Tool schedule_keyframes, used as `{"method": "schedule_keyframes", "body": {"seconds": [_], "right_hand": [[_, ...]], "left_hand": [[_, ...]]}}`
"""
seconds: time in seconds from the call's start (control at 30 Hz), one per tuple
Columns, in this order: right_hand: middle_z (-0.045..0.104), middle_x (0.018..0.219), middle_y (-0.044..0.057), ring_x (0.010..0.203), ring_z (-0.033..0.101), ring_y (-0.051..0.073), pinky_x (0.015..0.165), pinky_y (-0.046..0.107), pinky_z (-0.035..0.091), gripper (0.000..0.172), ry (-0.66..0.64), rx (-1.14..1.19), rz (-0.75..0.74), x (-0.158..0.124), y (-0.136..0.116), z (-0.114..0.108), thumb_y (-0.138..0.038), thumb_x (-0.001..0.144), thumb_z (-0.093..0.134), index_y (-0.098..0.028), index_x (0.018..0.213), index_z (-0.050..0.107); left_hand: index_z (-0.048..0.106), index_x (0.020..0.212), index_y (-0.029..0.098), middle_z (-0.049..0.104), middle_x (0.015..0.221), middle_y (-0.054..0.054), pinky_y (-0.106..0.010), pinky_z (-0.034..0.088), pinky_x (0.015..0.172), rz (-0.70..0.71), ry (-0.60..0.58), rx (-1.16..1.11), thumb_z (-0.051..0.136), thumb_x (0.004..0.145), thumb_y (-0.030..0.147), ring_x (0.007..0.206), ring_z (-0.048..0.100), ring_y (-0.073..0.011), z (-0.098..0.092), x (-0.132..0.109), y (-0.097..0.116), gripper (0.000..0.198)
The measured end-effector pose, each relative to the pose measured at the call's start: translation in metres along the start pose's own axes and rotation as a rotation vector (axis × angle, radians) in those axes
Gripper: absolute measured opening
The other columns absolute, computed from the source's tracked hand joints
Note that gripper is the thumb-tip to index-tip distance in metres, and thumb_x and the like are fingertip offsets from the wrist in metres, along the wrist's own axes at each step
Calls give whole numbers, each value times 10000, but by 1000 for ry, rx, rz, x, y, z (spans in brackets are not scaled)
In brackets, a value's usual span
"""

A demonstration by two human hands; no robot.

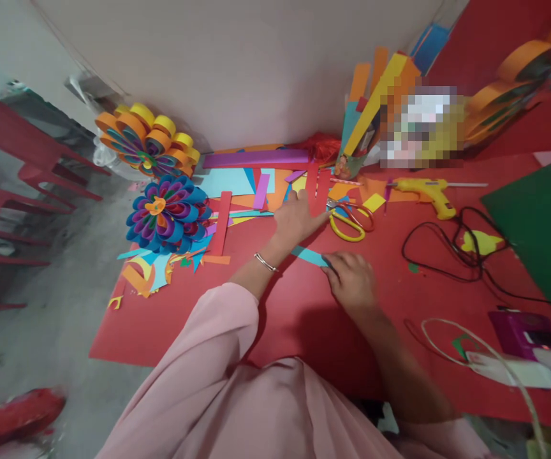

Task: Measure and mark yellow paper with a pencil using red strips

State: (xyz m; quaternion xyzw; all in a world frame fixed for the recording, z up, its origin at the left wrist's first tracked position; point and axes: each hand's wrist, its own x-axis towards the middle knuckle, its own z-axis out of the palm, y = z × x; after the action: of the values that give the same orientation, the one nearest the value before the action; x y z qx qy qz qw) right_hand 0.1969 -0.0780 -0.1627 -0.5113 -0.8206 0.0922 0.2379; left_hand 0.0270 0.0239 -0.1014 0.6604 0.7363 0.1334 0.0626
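My left hand [297,215] reaches over the pile of cut paper, its thumb stretched out toward the scissors [347,222]; I see nothing held in it. The scissors have yellow and red handles and lie on the red table just right of that hand. Closed on the end of a light blue paper strip [310,255] is my right hand [353,280], low over the table. Beneath and beyond my left fingers lie red paper strips [312,182] and a purple strip [262,191].
A blue and purple paper flower [168,213] and an orange and yellow one [148,140] are at the left. Paper scraps [148,271] lie below them. On the right, a yellow glue gun [431,191] sits by a looped black cord [409,252]. Upright strips [374,105] stand behind.
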Motion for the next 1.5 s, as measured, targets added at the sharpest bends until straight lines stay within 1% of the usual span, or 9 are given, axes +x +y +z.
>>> {"method": "schedule_keyframes", "body": {"seconds": [0.27, 0.5, 0.7, 0.87, 1.1, 1.2, 1.33, 1.4, 1.5], "right_hand": [[758, 1082, 96, 977, 603, 281, 832, 417, 437, 280, 17, 22, 2, -3, 4, 2, -320, 1025, 542, -229, 1206, 736], [751, 1074, 99, 956, 598, 275, 813, 412, 431, 274, -12, 26, 1, -3, 5, 0, -330, 1031, 540, -231, 1181, 747], [745, 1060, 107, 970, 590, 280, 819, 419, 435, 294, -7, 7, -6, -4, 6, 1, -338, 1041, 521, -220, 1184, 749], [744, 1038, 107, 950, 593, 274, 827, 417, 451, 292, 4, 1, -12, -6, 6, 1, -326, 1044, 524, -213, 1183, 755], [764, 1017, 94, 955, 631, 264, 862, 424, 499, 240, -22, 150, 1, -4, 7, -4, -309, 1010, 576, -243, 1010, 807], [773, 1037, 94, 961, 677, 255, 880, 423, 533, 277, 15, 357, 188, -3, 8, -9, -417, 990, 606, -233, 1081, 792], [762, 1022, 84, 760, 668, 184, 690, 338, 554, 655, 54, 812, 624, 2, 8, -19, -664, 861, 699, -196, 1319, 686], [746, 933, 56, 645, 612, 141, 555, 276, 492, 742, -15, 1014, 718, 5, 7, -23, -712, 782, 751, -194, 1308, 674], [680, 747, 9, 570, 565, 120, 460, 230, 400, 643, -112, 1165, 725, 8, 2, -24, -701, 728, 801, -189, 1105, 706]], "left_hand": [[531, 1314, 168, 598, 1300, -199, -378, 507, 819, -32, -49, 5, 727, 873, 515, 1041, 674, -325, 16, 11, 4, 595], [546, 1288, 147, 636, 1239, -205, -397, 496, 876, -14, -60, -23, 606, 904, 222, 1148, 639, -329, 16, 13, 2, 396], [624, 1194, 123, 653, 1215, -208, -420, 520, 880, -39, -71, 2, 611, 860, 199, 1134, 646, -342, 10, 13, -1, 343], [691, 1078, 158, 663, 1154, -155, -399, 539, 892, 6, -62, -60, 643, 840, 230, 1112, 651, -314, -1, -8, -22, 253], [693, 1173, 197, 705, 1162, -75, -368, 544, 975, 98, -59, -469, 651, 753, 128, 1081, 660, -236, -10, -62, -65, 428], [702, 1130, 200, 743, 1108, -60, -356, 562, 932, 66, -125, -650, 653, 733, 134, 1008, 694, -221, -10, -84, -77, 405], [678, 1172, 195, 747, 1135, -72, -344, 574, 932, 59, -135, -853, 620, 741, 140, 1027, 714, -214, -8, -107, -82, 438], [673, 1168, 194, 738, 1134, -71, -346, 576, 931, 88, -97, -860, 620, 746, 146, 1013, 711, -207, -7, -115, -79, 428], [674, 1159, 214, 721, 1125, -63, -366, 570, 966, 169, -50, -753, 633, 760, 148, 1038, 692, -209, -5, -125, -71, 407]]}}
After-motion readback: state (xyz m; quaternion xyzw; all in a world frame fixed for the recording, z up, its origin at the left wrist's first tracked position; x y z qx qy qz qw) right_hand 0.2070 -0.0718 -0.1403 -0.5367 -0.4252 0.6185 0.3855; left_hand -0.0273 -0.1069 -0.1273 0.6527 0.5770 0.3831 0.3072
